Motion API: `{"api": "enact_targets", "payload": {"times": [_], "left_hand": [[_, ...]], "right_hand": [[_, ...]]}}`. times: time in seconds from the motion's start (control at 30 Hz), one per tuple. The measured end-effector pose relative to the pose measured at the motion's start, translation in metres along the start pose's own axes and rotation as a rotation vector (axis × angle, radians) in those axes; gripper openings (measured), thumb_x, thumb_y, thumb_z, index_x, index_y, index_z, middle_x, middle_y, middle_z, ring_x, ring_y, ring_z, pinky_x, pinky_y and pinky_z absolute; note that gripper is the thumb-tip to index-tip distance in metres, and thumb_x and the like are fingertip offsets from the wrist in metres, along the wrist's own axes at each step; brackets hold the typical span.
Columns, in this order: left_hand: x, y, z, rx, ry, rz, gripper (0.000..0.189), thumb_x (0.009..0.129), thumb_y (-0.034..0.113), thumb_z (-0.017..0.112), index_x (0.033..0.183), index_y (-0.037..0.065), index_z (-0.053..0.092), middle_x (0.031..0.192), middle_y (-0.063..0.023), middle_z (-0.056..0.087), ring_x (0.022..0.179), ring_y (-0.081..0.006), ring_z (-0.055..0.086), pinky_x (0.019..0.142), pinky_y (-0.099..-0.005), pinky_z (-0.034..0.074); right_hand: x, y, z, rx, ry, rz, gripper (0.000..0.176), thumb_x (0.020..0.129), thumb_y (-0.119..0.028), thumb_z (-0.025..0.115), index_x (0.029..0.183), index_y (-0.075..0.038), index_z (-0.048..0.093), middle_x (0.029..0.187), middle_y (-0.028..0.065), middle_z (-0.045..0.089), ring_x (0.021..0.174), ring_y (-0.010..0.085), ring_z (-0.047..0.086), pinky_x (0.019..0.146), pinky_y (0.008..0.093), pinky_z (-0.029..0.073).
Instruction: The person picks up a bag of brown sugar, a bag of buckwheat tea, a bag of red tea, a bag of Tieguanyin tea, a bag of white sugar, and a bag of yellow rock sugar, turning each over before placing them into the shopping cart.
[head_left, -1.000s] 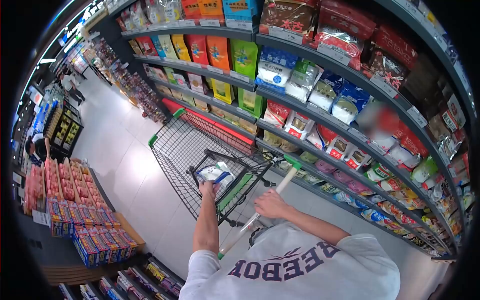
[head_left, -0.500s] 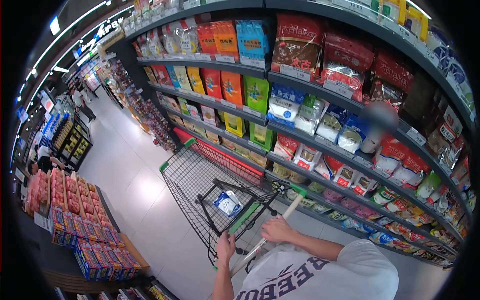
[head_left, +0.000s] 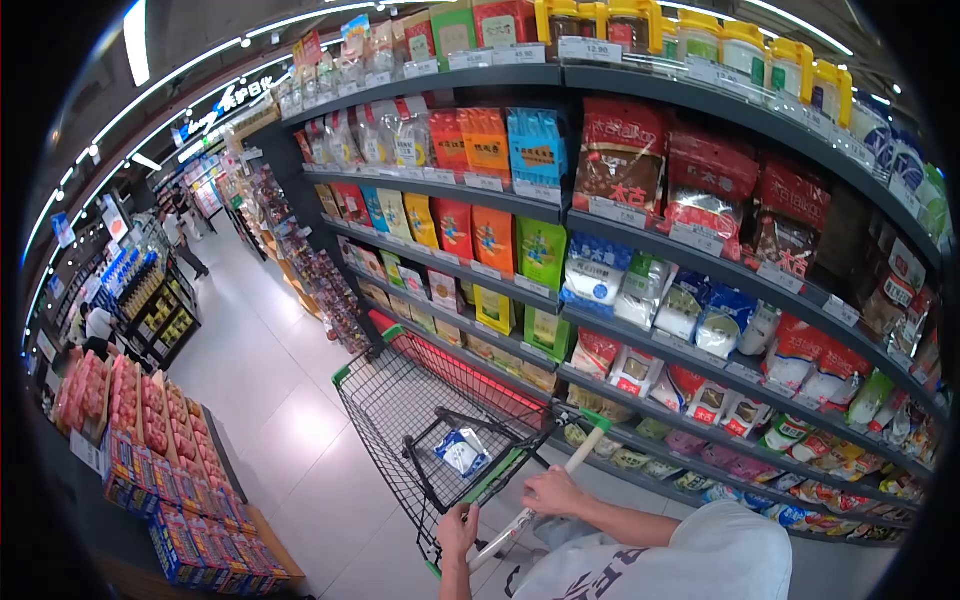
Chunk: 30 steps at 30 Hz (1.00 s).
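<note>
A wire shopping cart (head_left: pixel 400 400) with green corners stands in front of me beside the shelves. One blue and white package (head_left: pixel 462 452) lies inside it. My left hand (head_left: pixel 457 532) is closed at the green strip (head_left: pixel 497 478) near the cart's handle end; whether it grips the strip or the bar is unclear. My right hand (head_left: pixel 553 492) is curled around the pale handle bar (head_left: pixel 580 450), right of my left hand.
Store shelves (head_left: pixel 430 180) with bagged goods line the right side. Stacked colourful boxes (head_left: pixel 190 545) and pink packed goods (head_left: pixel 125 390) stand at the left. Down the aisle, a person (head_left: pixel 180 245) stands, and another person (head_left: pixel 98 325) is at the far left.
The view has tilted up, so the shelves and cart appear lower and further right. Both hands remain at the cart's handle end.
</note>
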<state>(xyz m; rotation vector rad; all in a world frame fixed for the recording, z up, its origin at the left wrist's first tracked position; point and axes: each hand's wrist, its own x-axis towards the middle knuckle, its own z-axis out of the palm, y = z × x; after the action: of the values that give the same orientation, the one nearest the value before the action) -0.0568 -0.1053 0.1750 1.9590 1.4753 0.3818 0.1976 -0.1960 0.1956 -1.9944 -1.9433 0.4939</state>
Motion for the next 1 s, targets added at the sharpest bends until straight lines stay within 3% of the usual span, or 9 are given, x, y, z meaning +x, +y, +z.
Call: {"api": "enact_targets", "payload": {"times": [0.1,0.2,0.27,0.33,0.57,0.63,0.7,0.8,1.0], "left_hand": [[0.018,-0.004,-0.008,-0.012,-0.016,-0.053,0.047,0.093,0.049,0.064,0.113,0.008,0.076,0.105,-0.0156,0.076,0.098,-0.0336,0.073,0.087,-0.0418,0.055],[0.035,-0.019,-0.009,-0.016,0.008,-0.070,0.048,0.091,0.050,0.066,0.117,0.010,0.074,0.103,-0.0137,0.077,0.098,-0.0307,0.073,0.087,-0.0396,0.055],[0.043,-0.023,-0.015,0.013,0.001,-0.099,0.047,0.091,0.050,0.066,0.115,0.010,0.074,0.100,-0.0130,0.077,0.096,-0.0305,0.073,0.085,-0.0402,0.055],[0.058,-0.030,-0.018,0.037,0.013,-0.063,0.044,0.091,0.047,0.067,0.110,0.009,0.076,0.095,-0.0123,0.077,0.092,-0.0306,0.073,0.083,-0.0413,0.055],[0.086,-0.029,-0.038,0.052,0.079,-0.087,0.042,0.090,0.044,0.069,0.106,0.007,0.077,0.094,-0.0155,0.077,0.091,-0.0330,0.074,0.083,-0.0410,0.055],[0.096,-0.033,-0.041,0.074,0.087,-0.099,0.041,0.090,0.046,0.069,0.103,0.007,0.078,0.092,-0.0144,0.077,0.089,-0.0325,0.074,0.082,-0.0400,0.055],[0.106,-0.051,-0.041,0.108,0.097,-0.106,0.039,0.089,0.047,0.070,0.101,0.010,0.078,0.090,-0.0112,0.077,0.087,-0.0309,0.074,0.080,-0.0392,0.055],[0.119,-0.052,-0.047,0.084,0.118,-0.098,0.041,0.092,0.046,0.067,0.099,0.007,0.078,0.087,-0.0153,0.076,0.085,-0.0341,0.073,0.079,-0.0403,0.055],[0.131,-0.041,-0.058,0.078,0.109,-0.087,0.042,0.094,0.043,0.065,0.100,0.004,0.077,0.087,-0.0181,0.076,0.083,-0.0339,0.074,0.077,-0.0407,0.055]], "right_hand": [[0.024,0.003,-0.004,0.181,0.014,-0.011,0.043,0.085,-0.046,0.064,0.104,-0.008,0.074,0.091,0.0120,0.075,0.093,0.0308,0.072,0.087,0.0458,0.051],[0.060,0.003,-0.053,0.489,0.107,0.002,0.043,0.087,-0.032,0.073,0.120,-0.005,0.067,0.111,0.0141,0.071,0.098,0.0289,0.071,0.087,0.0414,0.056],[0.094,0.006,-0.111,0.437,0.269,-0.001,0.043,0.088,-0.025,0.074,0.125,-0.006,0.064,0.121,0.0143,0.066,0.100,0.0303,0.069,0.088,0.0396,0.056],[0.133,0.021,-0.165,0.343,0.534,-0.044,0.052,0.087,-0.021,0.074,0.133,-0.003,0.056,0.126,0.0163,0.060,0.113,0.0295,0.064,0.095,0.0383,0.053],[0.179,0.051,-0.376,0.280,1.468,-0.022,0.057,0.082,-0.011,0.079,0.131,-0.001,0.053,0.131,0.0181,0.055,0.120,0.0344,0.056,0.101,0.0427,0.047],[0.172,0.068,-0.411,0.003,1.680,0.055,0.060,0.081,-0.011,0.080,0.133,-0.002,0.052,0.133,0.0188,0.054,0.124,0.0370,0.053,0.107,0.0455,0.043],[0.160,0.072,-0.435,-0.086,1.715,0.169,0.069,0.080,-0.013,0.081,0.138,-0.003,0.048,0.135,0.0197,0.054,0.130,0.0377,0.049,0.111,0.0458,0.039],[0.150,0.085,-0.453,-0.121,1.640,0.340,0.080,0.079,-0.016,0.083,0.145,-0.004,0.040,0.137,0.0203,0.054,0.128,0.0373,0.052,0.108,0.0464,0.043],[0.146,0.084,-0.464,0.181,1.568,0.397,0.094,0.079,-0.021,0.085,0.154,-0.004,0.031,0.132,0.0179,0.061,0.110,0.0308,0.067,0.093,0.0431,0.054]]}}
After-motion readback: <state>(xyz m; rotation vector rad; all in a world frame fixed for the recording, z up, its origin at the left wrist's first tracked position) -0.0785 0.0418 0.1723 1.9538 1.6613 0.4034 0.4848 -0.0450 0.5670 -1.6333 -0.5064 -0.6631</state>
